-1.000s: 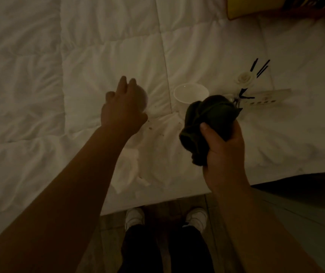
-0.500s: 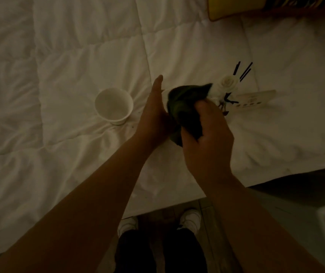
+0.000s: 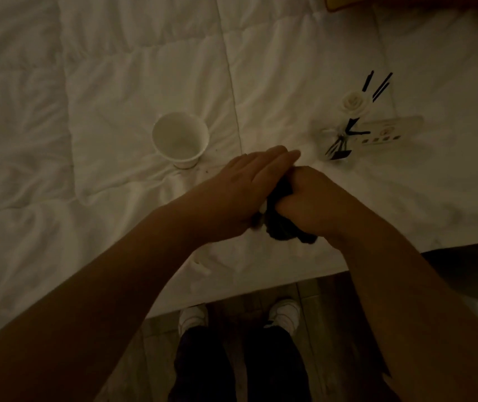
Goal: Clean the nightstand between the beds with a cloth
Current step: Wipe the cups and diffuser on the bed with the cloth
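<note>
Both forearms extend forward and converge above the near edge of a bed. The left hand lies palm down with fingers straight and together, pointing forward and to the right; it covers a small white object, of which only a sliver shows at the thumb side. Whether the left hand grasps that object cannot be told. The right hand is clenched around a dark cloth, knuckles up; the cloth bunches out between the two hands and hangs below the right wrist. The two hands touch at the cloth.

The surface under the hands is a white quilted duvet, creased and stitched in panels. A white cup stands upright on it, forward and left of the left hand. Forward and right of the right hand stands a small glass reed diffuser with black sticks and a white rose, just beside a white power strip.

Below the hands, past the bed edge, a wooden floor shows, with two white shoes and dark trousers. The scene is dimly lit.
</note>
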